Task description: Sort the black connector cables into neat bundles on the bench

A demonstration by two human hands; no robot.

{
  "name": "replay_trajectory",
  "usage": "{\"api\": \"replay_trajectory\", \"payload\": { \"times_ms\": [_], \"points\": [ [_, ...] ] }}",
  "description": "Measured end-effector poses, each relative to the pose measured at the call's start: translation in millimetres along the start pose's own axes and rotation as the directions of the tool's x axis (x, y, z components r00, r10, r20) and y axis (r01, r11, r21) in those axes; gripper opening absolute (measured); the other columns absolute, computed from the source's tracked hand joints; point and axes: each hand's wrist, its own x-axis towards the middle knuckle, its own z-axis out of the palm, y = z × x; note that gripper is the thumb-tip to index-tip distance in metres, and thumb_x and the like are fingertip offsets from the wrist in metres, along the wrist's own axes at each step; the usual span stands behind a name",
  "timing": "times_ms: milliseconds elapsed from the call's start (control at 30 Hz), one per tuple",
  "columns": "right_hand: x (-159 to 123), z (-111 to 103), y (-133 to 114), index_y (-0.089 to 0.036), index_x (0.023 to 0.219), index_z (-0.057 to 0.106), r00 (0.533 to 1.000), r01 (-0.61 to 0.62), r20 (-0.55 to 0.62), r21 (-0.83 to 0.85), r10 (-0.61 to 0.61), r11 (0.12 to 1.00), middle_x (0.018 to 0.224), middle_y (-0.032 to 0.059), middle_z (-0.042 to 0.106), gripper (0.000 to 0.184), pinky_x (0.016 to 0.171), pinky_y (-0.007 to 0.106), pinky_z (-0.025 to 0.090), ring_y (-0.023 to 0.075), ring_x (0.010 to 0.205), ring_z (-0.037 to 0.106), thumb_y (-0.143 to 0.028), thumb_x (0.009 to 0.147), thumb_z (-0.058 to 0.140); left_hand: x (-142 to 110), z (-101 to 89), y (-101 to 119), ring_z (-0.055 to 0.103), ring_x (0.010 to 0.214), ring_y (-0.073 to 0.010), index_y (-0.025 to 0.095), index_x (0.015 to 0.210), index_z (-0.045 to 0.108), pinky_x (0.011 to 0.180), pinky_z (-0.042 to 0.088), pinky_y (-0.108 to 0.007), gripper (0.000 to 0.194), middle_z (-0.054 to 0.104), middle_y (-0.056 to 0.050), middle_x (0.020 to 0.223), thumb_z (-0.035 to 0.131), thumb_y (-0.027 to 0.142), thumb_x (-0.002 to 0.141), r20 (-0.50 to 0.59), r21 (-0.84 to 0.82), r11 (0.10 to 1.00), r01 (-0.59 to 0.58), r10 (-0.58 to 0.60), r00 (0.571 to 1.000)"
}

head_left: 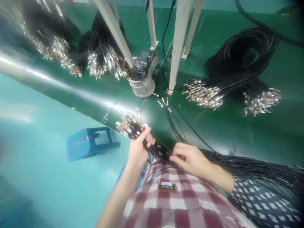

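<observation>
My left hand [140, 145] is wrapped round a thick bundle of black cables [133, 125] just behind their metal-tipped ends, which fan out toward the upper left. To the right, my right hand [187, 156] has its fingertips pinched together at the dark strands near my apron; what exactly lies between them is too small to make out. From there the black cables [251, 166] run off along the bench edge to the right. A few loose cable ends [165, 104] lie on the green surface ahead of my hands.
A grey round-based machine [142, 88] stands among white metal legs [179, 44]. Coiled cable bundles lie at the right [237, 60] and back left [102, 53]. A blue stool [80, 144] lies on its side on the floor. A checked apron [175, 202] covers my lap.
</observation>
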Motion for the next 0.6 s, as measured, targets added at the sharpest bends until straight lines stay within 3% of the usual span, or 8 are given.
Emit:
{"api": "replay_trajectory", "payload": {
  "times_ms": [67, 100, 133, 200, 300, 400, 533, 600],
  "points": [
    [6, -7, 22, -0.021, 0.078, 0.071, 0.991, -0.061, 0.125, 0.04, 0.056, 0.997, 0.08, 0.0003, 0.065, 0.025, 0.062, 0.023, 0.04, 0.0113, 0.067, 0.058, -0.04, 0.089, 0.06, 8, -6.0, 0, 0.035, 0.038, -0.0022, 0.011, 0.07, 0.061, 0.046, 0.036, -0.021, 0.02, 0.051, 0.005, 0.055, 0.079, 0.021, 0.067, -0.03, -0.003, 1.0, 0.002, -0.002, 1.0],
    [17, -10, 32, -0.021, 0.078, 0.072, 0.983, -0.129, 0.133, 0.038, 0.123, 0.991, 0.08, -0.0002, 0.067, 0.026, 0.063, 0.022, 0.041, 0.0116, 0.068, 0.06, -0.042, 0.089, 0.06, 12, -8.2, 0, 0.037, 0.039, -0.0021, 0.011, 0.071, 0.062, 0.047, 0.039, -0.022, 0.02, 0.056, 0.003, 0.061, 0.079, 0.022, 0.068, -0.038, 0.002, 1.0, 0.005, -0.005, 0.999],
    [32, -14, 42, -0.022, 0.077, 0.072, 0.972, -0.214, 0.099, 0.022, 0.211, 0.977, 0.079, -0.0004, 0.068, 0.028, 0.064, 0.022, 0.043, 0.0122, 0.07, 0.061, -0.043, 0.09, 0.059, 15, -9.9, 0, 0.039, 0.04, -0.0022, 0.011, 0.072, 0.063, 0.05, 0.042, -0.023, 0.02, 0.06, 0.002, 0.067, 0.079, 0.024, 0.068, -0.043, 0.01, 1.0, 0.007, -0.007, 0.999],
    [71, -17, 58, -0.022, 0.083, 0.073, 0.919, -0.388, -0.104, -0.072, 0.38, 0.919, 0.083, 0.0008, 0.07, 0.026, 0.069, 0.025, 0.045, 0.0153, 0.076, 0.063, -0.044, 0.089, 0.06, 18, -11.4, 1, 0.044, 0.044, -0.0031, 0.012, 0.074, 0.066, 0.058, 0.048, -0.025, 0.02, 0.064, 0.0, 0.077, 0.078, 0.026, 0.069, -0.044, 0.018, 1.0, 0.02, -0.019, 0.999],
    [134, -12, 74, -0.019, 0.104, 0.069, 0.869, -0.467, -0.243, -0.114, 0.431, 0.877, 0.101, 0.0073, 0.069, 0.025, 0.082, 0.033, 0.045, 0.0231, 0.095, 0.063, -0.037, 0.087, 0.063, 20, -11.0, 3, 0.051, 0.052, -0.0059, 0.013, 0.077, 0.066, 0.064, 0.051, -0.026, 0.018, 0.065, 0.0, 0.079, 0.078, 0.026, 0.071, -0.032, -0.014, 0.997, 0.072, -0.073, 0.997],
    [174, -2, 83, -0.014, 0.109, 0.065, 0.834, -0.51, -0.307, -0.112, 0.458, 0.853, 0.116, 0.0162, 0.063, 0.027, 0.09, 0.041, 0.043, 0.0299, 0.105, 0.06, -0.028, 0.087, 0.061, 20, -10.4, 5, 0.056, 0.061, -0.0092, 0.014, 0.077, 0.066, 0.065, 0.052, -0.025, 0.017, 0.063, 0.001, 0.074, 0.078, 0.024, 0.071, -0.032, -0.049, 0.992, 0.113, -0.115, 0.993],
    [185, 1, 85, -0.012, 0.091, 0.065, 0.812, -0.526, -0.318, -0.033, 0.49, 0.85, 0.114, 0.0192, 0.062, 0.013, 0.09, 0.043, 0.043, 0.0305, 0.104, 0.061, -0.02, 0.087, 0.056, 22, -9.8, 5, 0.064, 0.074, -0.0158, 0.015, 0.079, 0.064, 0.076, 0.053, -0.03, 0.02, 0.062, 0.0, 0.07, 0.079, 0.025, 0.07, -0.047, -0.06, 0.991, 0.118, -0.121, 0.992],
    [175, -3, 76, -0.013, 0.087, 0.063, 0.822, -0.494, -0.303, 0.042, 0.482, 0.869, 0.11, 0.0163, 0.064, 0.013, 0.086, 0.039, 0.046, 0.0257, 0.097, 0.063, -0.022, 0.089, 0.053, 22, -8.3, 5, 0.062, 0.067, -0.0137, 0.015, 0.078, 0.063, 0.076, 0.053, -0.032, 0.02, 0.059, 0.002, 0.067, 0.078, 0.025, 0.071, -0.022, -0.053, 0.992, 0.112, -0.113, 0.993]
  ]
}}
